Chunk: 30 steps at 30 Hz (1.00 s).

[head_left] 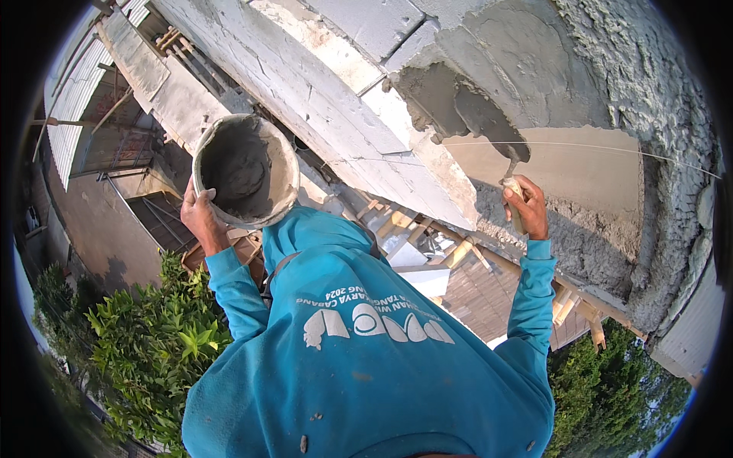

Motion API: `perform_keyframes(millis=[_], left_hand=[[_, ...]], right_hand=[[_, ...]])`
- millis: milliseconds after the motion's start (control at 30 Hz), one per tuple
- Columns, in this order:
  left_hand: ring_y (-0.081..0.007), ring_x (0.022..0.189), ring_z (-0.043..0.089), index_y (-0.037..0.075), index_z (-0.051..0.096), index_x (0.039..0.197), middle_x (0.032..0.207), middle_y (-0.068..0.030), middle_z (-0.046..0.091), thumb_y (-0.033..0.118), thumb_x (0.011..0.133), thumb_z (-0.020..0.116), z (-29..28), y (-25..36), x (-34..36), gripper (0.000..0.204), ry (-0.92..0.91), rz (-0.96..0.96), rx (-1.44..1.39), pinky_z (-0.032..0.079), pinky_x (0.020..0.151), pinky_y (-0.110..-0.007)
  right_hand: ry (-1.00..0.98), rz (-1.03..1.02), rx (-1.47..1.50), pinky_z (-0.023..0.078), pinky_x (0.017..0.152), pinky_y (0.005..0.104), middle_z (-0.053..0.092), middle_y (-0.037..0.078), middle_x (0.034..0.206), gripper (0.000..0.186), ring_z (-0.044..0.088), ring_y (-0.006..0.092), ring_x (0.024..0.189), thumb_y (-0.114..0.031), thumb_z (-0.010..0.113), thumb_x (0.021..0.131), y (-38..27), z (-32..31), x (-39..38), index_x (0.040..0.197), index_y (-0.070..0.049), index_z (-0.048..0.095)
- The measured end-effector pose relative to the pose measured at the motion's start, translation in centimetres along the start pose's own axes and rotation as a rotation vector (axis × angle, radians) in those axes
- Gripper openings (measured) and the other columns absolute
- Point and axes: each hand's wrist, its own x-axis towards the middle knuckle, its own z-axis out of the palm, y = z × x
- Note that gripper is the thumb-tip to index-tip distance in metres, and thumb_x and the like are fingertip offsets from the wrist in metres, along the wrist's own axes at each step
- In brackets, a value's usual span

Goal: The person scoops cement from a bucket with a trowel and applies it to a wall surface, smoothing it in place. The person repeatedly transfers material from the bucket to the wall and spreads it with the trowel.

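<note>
On the left, my left hand point(205, 219) grips the near left rim of a round bucket point(284, 164), thumb over the edge. Grey wet mortar point(243, 169) lies heaped inside it. My right hand point(528, 206) is closed around the handle of a trowel point(489, 120). Its dark, mortar-smeared blade points up and left, against or very close to the wall face. Fresh darker mortar point(434, 95) sits beside the blade. Below it is a smooth, lighter plastered patch point(565, 172).
A thin taut string point(611, 146) crosses in front of the plastered patch. Pale block wall point(321, 107) runs diagonally, with rough grey render point(649, 69) at right. Wooden planks point(179, 99) lie at upper left. Timber pieces point(458, 253) and roof tiles point(477, 294) show far below; leafy bushes point(160, 343) stand at lower left.
</note>
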Motion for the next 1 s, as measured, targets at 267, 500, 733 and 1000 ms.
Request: perform_keyframes(millis=[267, 500, 733, 1000], left_hand=[[-0.0126, 0.087, 0.063, -0.007, 0.064, 0.126, 0.107, -0.0075, 0.070, -0.009, 0.073, 0.052, 1.3, 1.1, 0.5, 0.054, -0.028, 0.008, -0.020, 0.049, 0.078, -0.024], [-0.0139, 0.090, 0.065, -0.008, 0.063, 0.127, 0.105, -0.0077, 0.071, -0.007, 0.068, 0.053, 2.3, 1.3, 0.9, 0.061, -0.087, 0.000, -0.031, 0.050, 0.082, -0.025], [-0.0184, 0.100, 0.067, -0.008, 0.062, 0.128, 0.113, -0.0120, 0.070, -0.007, 0.070, 0.051, 2.3, 1.9, 1.1, 0.059, -0.129, -0.044, -0.030, 0.050, 0.090, -0.027], [-0.0184, 0.097, 0.067, -0.008, 0.062, 0.128, 0.111, -0.0116, 0.070, -0.009, 0.071, 0.049, 3.6, 2.2, 0.6, 0.059, -0.138, -0.055, 0.016, 0.051, 0.086, -0.028]], right_hand=[[0.219, 0.075, -0.117, 0.044, 0.053, 0.0263, 0.060, 0.002, 0.074, 0.041, 0.055, 0.0088, 0.059, -0.035, 0.079, 0.083, 1.4, -2.4, -7.8, 0.101, -0.001, 0.067], [0.196, -0.160, -0.437, 0.050, 0.078, 0.0400, 0.070, 0.013, 0.094, 0.050, 0.064, 0.0242, 0.086, -0.039, 0.079, 0.083, 5.8, 3.6, -2.2, 0.107, 0.004, 0.067], [0.015, -0.011, -0.331, 0.045, 0.054, 0.0292, 0.061, 0.002, 0.077, 0.049, 0.053, 0.0109, 0.061, -0.040, 0.078, 0.084, 2.5, -2.1, 1.0, 0.113, -0.002, 0.068], [0.177, 0.185, -0.545, 0.051, 0.068, 0.0344, 0.069, 0.009, 0.086, 0.052, 0.062, 0.0184, 0.072, -0.037, 0.083, 0.079, -2.6, -8.5, -8.1, 0.112, 0.000, 0.070]])
